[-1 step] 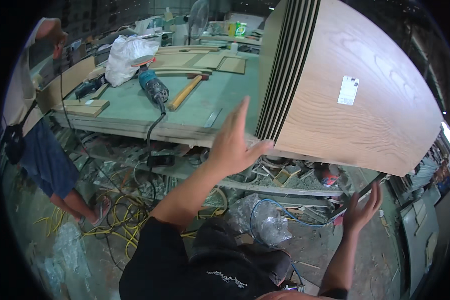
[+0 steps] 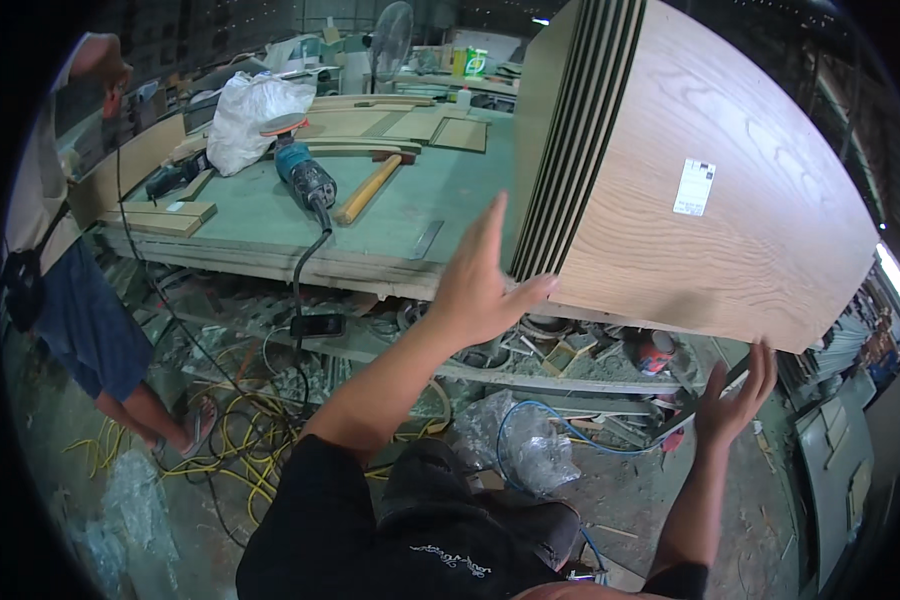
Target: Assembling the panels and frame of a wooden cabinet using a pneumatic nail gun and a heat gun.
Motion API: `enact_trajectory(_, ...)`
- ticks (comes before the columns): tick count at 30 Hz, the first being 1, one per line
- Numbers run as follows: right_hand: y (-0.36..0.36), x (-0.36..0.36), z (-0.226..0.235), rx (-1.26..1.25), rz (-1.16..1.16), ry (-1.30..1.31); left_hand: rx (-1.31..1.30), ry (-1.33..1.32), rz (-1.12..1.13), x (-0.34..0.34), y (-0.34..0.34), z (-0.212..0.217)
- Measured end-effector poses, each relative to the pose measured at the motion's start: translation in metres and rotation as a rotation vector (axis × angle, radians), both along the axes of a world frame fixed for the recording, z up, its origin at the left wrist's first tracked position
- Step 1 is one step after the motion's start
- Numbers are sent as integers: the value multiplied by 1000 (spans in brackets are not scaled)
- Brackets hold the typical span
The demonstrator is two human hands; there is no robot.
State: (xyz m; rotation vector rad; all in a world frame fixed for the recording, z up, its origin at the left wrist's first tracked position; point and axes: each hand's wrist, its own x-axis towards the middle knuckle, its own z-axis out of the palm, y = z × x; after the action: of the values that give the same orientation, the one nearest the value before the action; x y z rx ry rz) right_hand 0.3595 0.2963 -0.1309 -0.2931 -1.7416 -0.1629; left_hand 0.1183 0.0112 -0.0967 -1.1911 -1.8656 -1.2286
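A large pale wood-grain piece (image 2: 730,240) with a white label stands at the table's right end. Light and dark stripes run up its left side; whether these are stacked panels or grooves I cannot tell. My left hand (image 2: 475,290) is open beside its lower left corner, fingers pointing up and thumb spread across the front edge. Contact there is unclear. Below the right part of the lower edge, my right hand (image 2: 735,405) is open, palm turned inward, with its fingertips at or very near that edge.
The green tabletop (image 2: 460,200) bears a blue sander (image 2: 300,175), a wooden-handled hammer (image 2: 370,187), a white plastic bag (image 2: 255,120) and flat boards (image 2: 160,218). A person (image 2: 80,300) stands at left. Yellow cables (image 2: 245,450) and clear plastic (image 2: 515,440) lie on the floor.
My right hand has risen toward the lower edge of the wood-grain piece. My left hand has shifted slightly right, and the view has moved a little.
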Motion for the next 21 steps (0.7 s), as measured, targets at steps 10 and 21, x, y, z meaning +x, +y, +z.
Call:
enact_trajectory(10,-20,-110,301,430,61,160,306,-67,-77,-16,66,21)
enact_trajectory(21,-16,-144,323,-4,-44,-157,332,-93,12,-12,67,22)
